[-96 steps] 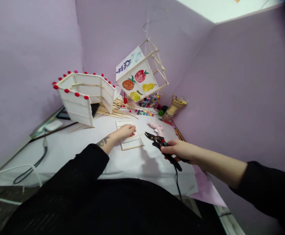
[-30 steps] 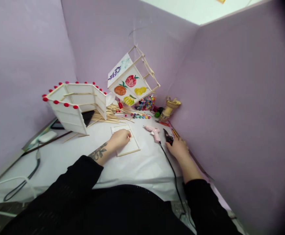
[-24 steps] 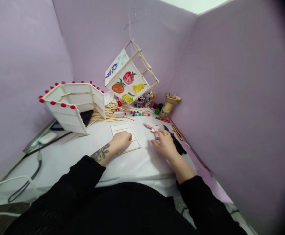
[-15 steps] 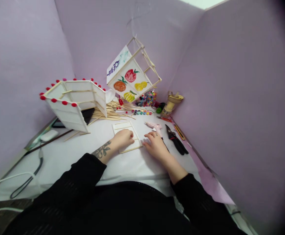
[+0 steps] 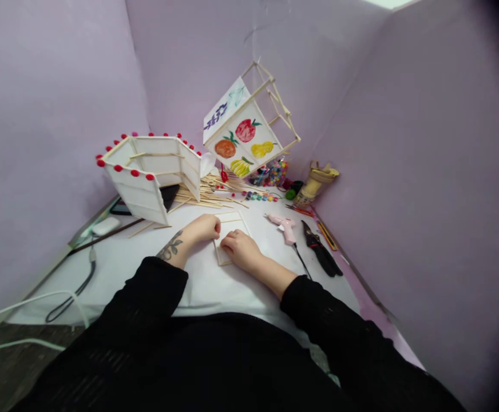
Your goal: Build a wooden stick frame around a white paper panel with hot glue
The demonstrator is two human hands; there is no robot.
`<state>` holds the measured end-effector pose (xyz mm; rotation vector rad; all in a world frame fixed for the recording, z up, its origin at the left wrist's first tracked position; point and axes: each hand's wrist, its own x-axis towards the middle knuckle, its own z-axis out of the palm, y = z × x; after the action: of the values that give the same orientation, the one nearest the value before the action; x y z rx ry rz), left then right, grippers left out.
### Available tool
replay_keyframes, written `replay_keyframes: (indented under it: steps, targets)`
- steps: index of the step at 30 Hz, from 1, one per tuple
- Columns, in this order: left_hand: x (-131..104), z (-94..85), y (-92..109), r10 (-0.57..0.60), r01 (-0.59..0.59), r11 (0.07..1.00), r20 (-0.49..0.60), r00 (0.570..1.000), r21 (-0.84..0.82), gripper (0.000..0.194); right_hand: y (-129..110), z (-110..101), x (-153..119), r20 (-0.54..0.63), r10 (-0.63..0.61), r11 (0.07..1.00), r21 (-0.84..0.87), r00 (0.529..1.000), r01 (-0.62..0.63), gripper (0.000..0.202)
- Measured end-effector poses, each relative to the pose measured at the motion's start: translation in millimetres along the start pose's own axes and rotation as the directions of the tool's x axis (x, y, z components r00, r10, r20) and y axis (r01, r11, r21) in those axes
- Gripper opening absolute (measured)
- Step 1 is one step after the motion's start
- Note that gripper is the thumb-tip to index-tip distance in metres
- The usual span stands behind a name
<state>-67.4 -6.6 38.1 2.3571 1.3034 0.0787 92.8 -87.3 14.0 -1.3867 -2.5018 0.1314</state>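
Note:
A small white panel edged with thin wooden sticks (image 5: 231, 217) lies flat on the white-covered table. My left hand (image 5: 206, 227) is at its left edge, fingers curled closed; what they pinch, if anything, is too small to make out. Over the middle of the panel rests my right hand (image 5: 240, 248), its fingers bent together and pointing down at the surface, covering part of it. Whether anything is between those fingers is hidden. To the right lies a pink glue gun (image 5: 287, 228) with a dark cable.
Black pruning shears (image 5: 320, 252) and a yellow cutter (image 5: 327, 236) lie at right. Behind are loose wooden sticks (image 5: 206, 191), beads (image 5: 260, 196), a fruit-painted box frame (image 5: 249, 131) and a white folding frame with red pompoms (image 5: 140, 200). A cable loop (image 5: 87, 280) lies at left.
My right hand has moved left from beside the panel onto it, and its fingers have drawn together. My left hand has shifted to the panel's left edge. The whole view has turned slightly left.

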Motion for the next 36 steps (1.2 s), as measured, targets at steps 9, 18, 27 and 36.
replay_keyframes:
  steps: [9,18,27,36]
  targets:
    - [-0.3,-3.4,4.7,-0.013,0.012,0.999,0.017,1.000,0.047,0.018,4.7,10.7,-2.5,0.022,0.020,0.994,-0.105,1.000,-0.018,0.016]
    - [1.9,-0.8,-1.3,0.019,-0.020,1.000,0.011,1.000,0.016,0.011,6.1,5.8,1.8,0.051,0.047,0.996,0.077,0.998,-0.051,0.021]
    - [6.4,4.0,-8.7,0.073,-0.077,0.995,-0.068,0.995,-0.056,0.018,76.7,-52.4,-36.0,-0.242,0.443,0.881,0.297,0.863,-0.369,0.022]
    - [-9.2,-2.3,5.2,0.184,-0.179,0.982,0.112,0.976,-0.055,0.014,56.4,-19.2,-43.0,-0.103,0.280,0.954,0.139,0.954,-0.265,0.021]
